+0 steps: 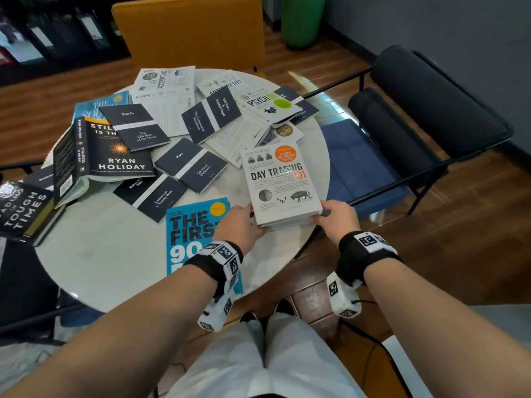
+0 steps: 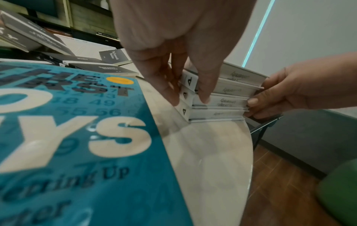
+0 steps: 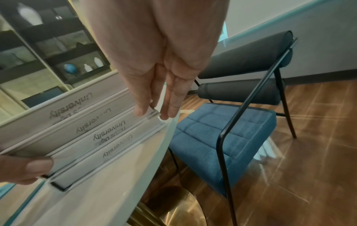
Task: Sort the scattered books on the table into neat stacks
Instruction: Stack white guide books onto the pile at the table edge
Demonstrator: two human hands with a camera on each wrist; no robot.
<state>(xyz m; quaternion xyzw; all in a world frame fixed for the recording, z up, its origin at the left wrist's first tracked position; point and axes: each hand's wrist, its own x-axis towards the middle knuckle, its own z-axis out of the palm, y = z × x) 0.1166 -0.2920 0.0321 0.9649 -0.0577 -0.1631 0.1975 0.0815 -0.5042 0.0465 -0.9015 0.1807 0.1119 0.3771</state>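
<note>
A stack of several white "101" books with "Day Trading 101" on top sits at the near right of the round white table. My left hand presses straight fingers against the stack's near left corner. My right hand presses straight fingers against its near right corner. A blue "The First 90 Days" book lies flat under my left wrist. Dark paperbacks such as "Socrates' Defence", "Stillness Is the Key" and "Psych 101" lie scattered behind.
The stack stands close to the table's right edge. A blue-seated chair with a black frame stands just right of it. A yellow chair and a green vase are behind the table. A black "Tough Times" book overhangs the left edge.
</note>
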